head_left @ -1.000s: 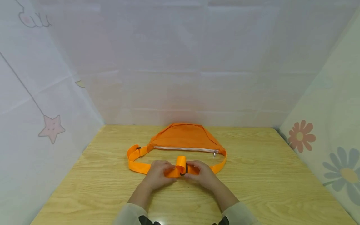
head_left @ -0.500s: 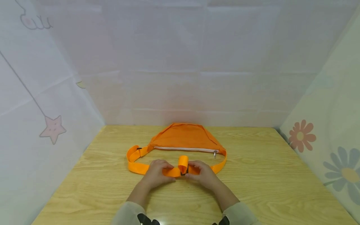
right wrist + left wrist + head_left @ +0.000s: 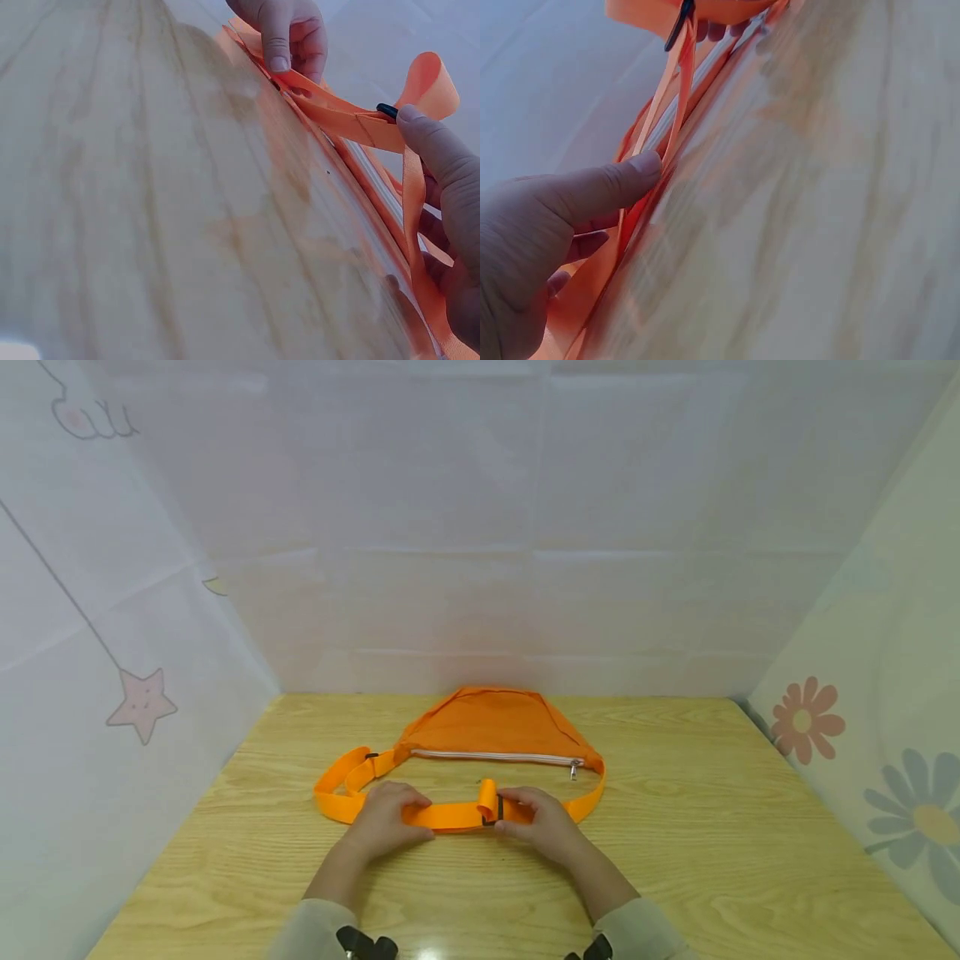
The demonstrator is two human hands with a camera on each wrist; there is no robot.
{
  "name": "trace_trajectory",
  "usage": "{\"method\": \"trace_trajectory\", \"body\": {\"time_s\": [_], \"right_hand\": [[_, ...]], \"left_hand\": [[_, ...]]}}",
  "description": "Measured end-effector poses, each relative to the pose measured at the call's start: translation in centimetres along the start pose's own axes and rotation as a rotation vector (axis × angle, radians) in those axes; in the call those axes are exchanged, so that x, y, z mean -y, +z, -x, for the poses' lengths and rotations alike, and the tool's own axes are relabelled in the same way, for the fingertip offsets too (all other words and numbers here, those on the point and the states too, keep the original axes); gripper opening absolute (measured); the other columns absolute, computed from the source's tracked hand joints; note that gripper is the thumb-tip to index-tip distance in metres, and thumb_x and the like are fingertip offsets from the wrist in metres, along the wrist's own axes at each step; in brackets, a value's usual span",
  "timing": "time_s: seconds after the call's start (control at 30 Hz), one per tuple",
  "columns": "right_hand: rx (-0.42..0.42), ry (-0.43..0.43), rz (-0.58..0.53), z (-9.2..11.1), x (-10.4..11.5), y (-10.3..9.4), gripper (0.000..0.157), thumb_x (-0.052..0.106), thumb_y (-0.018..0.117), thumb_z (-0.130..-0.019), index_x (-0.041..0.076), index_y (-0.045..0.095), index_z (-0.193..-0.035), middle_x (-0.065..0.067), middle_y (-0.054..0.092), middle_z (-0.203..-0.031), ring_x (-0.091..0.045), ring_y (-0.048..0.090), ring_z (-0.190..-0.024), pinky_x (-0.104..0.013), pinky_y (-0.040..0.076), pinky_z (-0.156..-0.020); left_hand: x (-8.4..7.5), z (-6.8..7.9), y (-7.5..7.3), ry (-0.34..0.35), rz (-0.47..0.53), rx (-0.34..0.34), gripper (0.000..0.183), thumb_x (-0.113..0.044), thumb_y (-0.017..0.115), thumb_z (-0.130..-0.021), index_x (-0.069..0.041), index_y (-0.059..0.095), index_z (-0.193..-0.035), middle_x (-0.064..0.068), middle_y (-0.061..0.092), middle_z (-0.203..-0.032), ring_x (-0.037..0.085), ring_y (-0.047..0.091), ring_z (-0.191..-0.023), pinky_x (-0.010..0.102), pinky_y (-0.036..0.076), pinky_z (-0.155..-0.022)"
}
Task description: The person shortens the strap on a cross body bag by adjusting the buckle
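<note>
An orange waist bag (image 3: 495, 722) with a white zipper lies at the back of the table, its orange strap (image 3: 450, 816) looping toward me. My left hand (image 3: 386, 821) pinches the strap between thumb and fingers; in the left wrist view two layers of webbing run up from the thumb (image 3: 641, 166). My right hand (image 3: 543, 822) grips the strap at a black slider buckle (image 3: 388, 111), thumb against the buckle. A small loop of webbing (image 3: 487, 797) stands up out of the buckle. The right fingers are partly hidden behind the strap in the right wrist view.
A second black slider (image 3: 371, 756) sits on the strap at the bag's left end. The zipper pull (image 3: 573, 770) hangs at the right. Beneath everything is a wooden table (image 3: 712, 843), with printed cloth walls (image 3: 480, 527) at the back and sides.
My left hand has slid left along with its part of the strap. The upright loop at the buckle has become smaller, and the strap between my hands is longer and straighter. My right hand stays put.
</note>
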State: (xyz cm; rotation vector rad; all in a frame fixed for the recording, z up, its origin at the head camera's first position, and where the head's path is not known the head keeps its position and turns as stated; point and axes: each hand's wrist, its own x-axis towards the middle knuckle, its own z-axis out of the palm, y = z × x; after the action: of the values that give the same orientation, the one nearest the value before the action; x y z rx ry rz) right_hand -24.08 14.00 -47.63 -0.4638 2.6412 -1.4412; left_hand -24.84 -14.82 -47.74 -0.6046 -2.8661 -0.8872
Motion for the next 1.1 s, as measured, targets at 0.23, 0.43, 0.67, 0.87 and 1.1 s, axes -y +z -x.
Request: {"method": "trace_trajectory", "body": {"time_s": [0.23, 0.43, 0.67, 0.87, 1.1], "right_hand": [[-0.014, -0.011, 0.012, 0.1, -0.1, 0.0, 0.053, 0.038, 0.078, -0.082, 0.015, 0.065, -0.128, -0.008, 0.062, -0.133, -0.033, 0.053, -0.128, -0.054, 0.039, -0.108], [-0.012, 0.015, -0.007, 0.2, -0.2, 0.1, 0.055, 0.04, 0.078, -0.081, 0.016, 0.065, -0.128, -0.007, 0.061, -0.134, -0.033, 0.052, -0.128, -0.054, 0.039, -0.108], [-0.001, 0.019, -0.012, 0.2, 0.1, 0.0, 0.056, 0.041, 0.077, -0.082, 0.015, 0.064, -0.129, -0.007, 0.061, -0.134, -0.033, 0.053, -0.128, -0.055, 0.04, -0.107], [0.002, 0.019, -0.027, 0.2, 0.2, -0.1, 0.055, 0.04, 0.077, -0.082, 0.015, 0.063, -0.13, -0.007, 0.061, -0.135, -0.033, 0.052, -0.129, -0.055, 0.04, -0.107], [0.011, 0.021, -0.037, 0.3, 0.2, -0.1, 0.057, 0.042, 0.077, -0.081, 0.016, 0.063, -0.13, -0.007, 0.06, -0.135, -0.034, 0.051, -0.129, -0.056, 0.04, -0.106]], "left_hand": [[0.2, 0.5, -1.7, 0.018, -0.139, 0.023, 0.037, -0.034, 0.086, -0.072, -0.015, 0.073, -0.101, 0.001, 0.067, -0.106, 0.03, 0.054, -0.113, 0.057, 0.025, -0.111], [0.6, 0.9, -2.8, -0.031, -0.227, 0.035, 0.033, -0.033, 0.085, -0.072, -0.017, 0.073, -0.098, 0.001, 0.064, -0.108, 0.029, 0.052, -0.118, 0.056, 0.019, -0.116], [1.3, 1.1, -3.5, -0.031, -0.259, 0.046, 0.029, -0.035, 0.086, -0.072, -0.019, 0.071, -0.091, 0.0, 0.063, -0.111, 0.028, 0.052, -0.118, 0.057, 0.02, -0.116], [1.2, 1.3, -4.1, -0.029, -0.286, 0.033, 0.027, -0.032, 0.086, -0.072, -0.017, 0.071, -0.089, 0.003, 0.064, -0.111, 0.03, 0.052, -0.118, 0.057, 0.023, -0.114], [1.4, 1.6, -4.6, -0.021, -0.321, 0.017, 0.023, -0.028, 0.084, -0.074, -0.017, 0.072, -0.09, 0.006, 0.065, -0.114, 0.032, 0.052, -0.12, 0.058, 0.025, -0.113]]}}
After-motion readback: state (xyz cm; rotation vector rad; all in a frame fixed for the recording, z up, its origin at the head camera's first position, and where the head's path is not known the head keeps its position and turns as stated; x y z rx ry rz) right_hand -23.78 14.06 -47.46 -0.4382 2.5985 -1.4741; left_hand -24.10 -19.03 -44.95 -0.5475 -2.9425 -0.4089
